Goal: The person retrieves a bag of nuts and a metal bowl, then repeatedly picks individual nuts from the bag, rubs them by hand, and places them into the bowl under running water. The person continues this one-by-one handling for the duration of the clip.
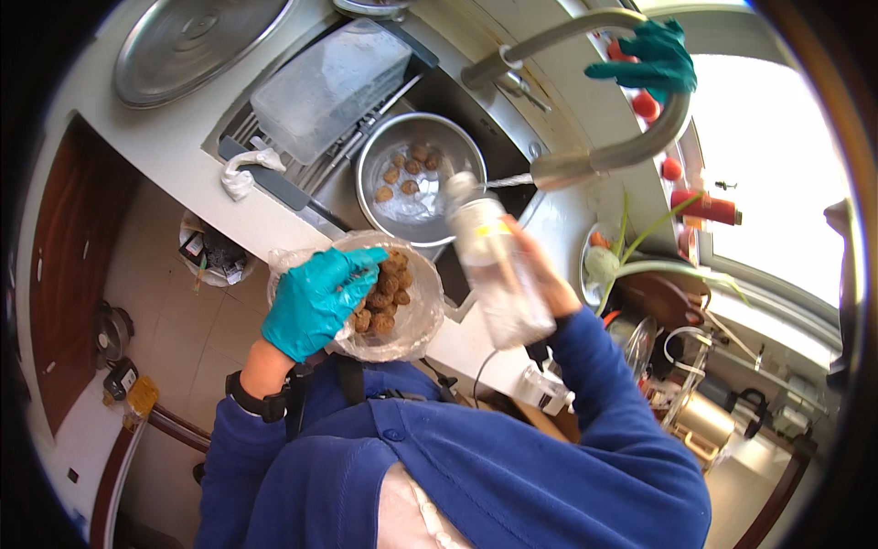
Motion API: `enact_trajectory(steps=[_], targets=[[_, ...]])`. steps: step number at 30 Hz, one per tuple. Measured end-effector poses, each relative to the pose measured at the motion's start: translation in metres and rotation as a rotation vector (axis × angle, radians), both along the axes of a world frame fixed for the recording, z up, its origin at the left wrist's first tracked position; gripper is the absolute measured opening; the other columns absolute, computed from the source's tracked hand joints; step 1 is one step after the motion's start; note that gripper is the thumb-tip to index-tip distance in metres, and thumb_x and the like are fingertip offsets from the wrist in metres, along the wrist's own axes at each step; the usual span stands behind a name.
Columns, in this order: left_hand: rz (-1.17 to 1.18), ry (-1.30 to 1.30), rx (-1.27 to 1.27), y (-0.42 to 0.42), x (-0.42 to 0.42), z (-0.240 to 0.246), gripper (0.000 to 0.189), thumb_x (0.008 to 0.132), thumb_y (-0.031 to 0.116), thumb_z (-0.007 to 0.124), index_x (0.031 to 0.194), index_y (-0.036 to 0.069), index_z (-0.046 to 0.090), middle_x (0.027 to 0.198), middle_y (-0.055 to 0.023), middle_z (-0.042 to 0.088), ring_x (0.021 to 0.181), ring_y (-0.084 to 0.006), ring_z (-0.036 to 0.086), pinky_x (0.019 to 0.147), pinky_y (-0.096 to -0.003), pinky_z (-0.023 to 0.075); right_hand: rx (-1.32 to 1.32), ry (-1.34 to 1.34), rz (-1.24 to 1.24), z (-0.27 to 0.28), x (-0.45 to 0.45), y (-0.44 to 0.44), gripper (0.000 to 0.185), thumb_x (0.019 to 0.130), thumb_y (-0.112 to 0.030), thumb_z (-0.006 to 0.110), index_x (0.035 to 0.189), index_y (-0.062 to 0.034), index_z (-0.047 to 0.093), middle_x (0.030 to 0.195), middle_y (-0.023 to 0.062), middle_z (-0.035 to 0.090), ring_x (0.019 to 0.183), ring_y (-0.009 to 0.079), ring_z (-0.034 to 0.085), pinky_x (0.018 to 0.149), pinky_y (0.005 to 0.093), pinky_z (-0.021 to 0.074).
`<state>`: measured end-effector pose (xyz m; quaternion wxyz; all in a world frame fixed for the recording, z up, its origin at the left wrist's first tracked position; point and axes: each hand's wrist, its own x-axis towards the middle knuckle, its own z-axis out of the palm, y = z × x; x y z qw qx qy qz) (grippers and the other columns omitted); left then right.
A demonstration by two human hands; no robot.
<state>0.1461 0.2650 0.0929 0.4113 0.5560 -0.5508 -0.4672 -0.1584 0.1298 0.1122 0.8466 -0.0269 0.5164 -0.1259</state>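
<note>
My left hand (322, 302), in a teal glove, is at a clear plastic bag (422, 309) of brown, walnut-like balls (387, 291); its fingers lie over the bag's left side, and their grip is partly hidden. My right hand (538, 267), bare, holds a translucent plastic bottle (504, 295) tilted over the near right rim of a steel bowl (367, 199). The bottle is motion-blurred. Several brown balls (413, 166) lie in the bowl, which stands in the sink. A stream of water (509, 181) runs from the faucet (562, 170) towards the bottle's neck.
A translucent plastic container (329, 89) lies on the sink's rack, with a white cloth (240, 175) beside it. A large metal lid (199, 48) rests on the counter. A teal glove (658, 62) hangs on the faucet. A bowl with green stalks (600, 264) stands at right.
</note>
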Motion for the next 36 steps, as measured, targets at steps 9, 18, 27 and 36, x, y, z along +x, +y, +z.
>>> enact_trajectory(steps=[9, 18, 27, 36], targets=[[0.003, -0.065, 0.019, 0.002, -0.002, 0.005, 0.026, 0.093, 0.011, 0.065, 0.117, 0.004, 0.069, 0.105, -0.0113, 0.072, 0.088, -0.0207, 0.067, 0.083, -0.0321, 0.0529, -0.009, -0.034, -0.078, -0.034, -0.009, 0.021, 0.055, 0.096, -0.05, 0.058, 0.128, -0.0052, 0.057, 0.115, 0.0108, 0.067, 0.092, 0.0224, 0.068, 0.082, 0.0344, 0.0568], [0.07, -0.183, 0.04, -0.001, 0.003, 0.009, 0.025, 0.095, 0.011, 0.062, 0.118, 0.004, 0.069, 0.103, -0.0114, 0.072, 0.086, -0.0176, 0.068, 0.079, -0.03, 0.0545, -0.709, 0.362, -0.127, -0.018, -0.142, -0.019, 0.044, 0.096, -0.04, 0.061, 0.123, -0.0061, 0.057, 0.112, 0.0082, 0.066, 0.095, 0.0207, 0.067, 0.077, 0.0328, 0.0525], [-0.054, -0.622, -0.034, -0.002, -0.05, -0.012, 0.023, 0.095, 0.023, 0.06, 0.109, 0.008, 0.07, 0.095, -0.0137, 0.071, 0.078, -0.0285, 0.069, 0.069, -0.0363, 0.0563, -1.541, 1.019, -0.254, -0.065, -0.192, -0.098, 0.078, 0.073, -0.022, 0.087, 0.135, 0.0, 0.044, 0.124, 0.0113, 0.059, 0.113, 0.0215, 0.058, 0.1, 0.0347, 0.0451], [-0.038, -0.899, 0.18, -0.025, -0.096, -0.063, 0.041, 0.082, 0.043, 0.072, 0.102, 0.008, 0.067, 0.093, -0.0187, 0.069, 0.081, -0.0365, 0.068, 0.07, -0.045, 0.0554, -1.644, 1.333, -0.386, -0.092, -0.189, -0.115, 0.107, 0.063, -0.035, 0.091, 0.145, 0.0, 0.031, 0.133, 0.0192, 0.052, 0.123, 0.0307, 0.054, 0.104, 0.0391, 0.0424]])
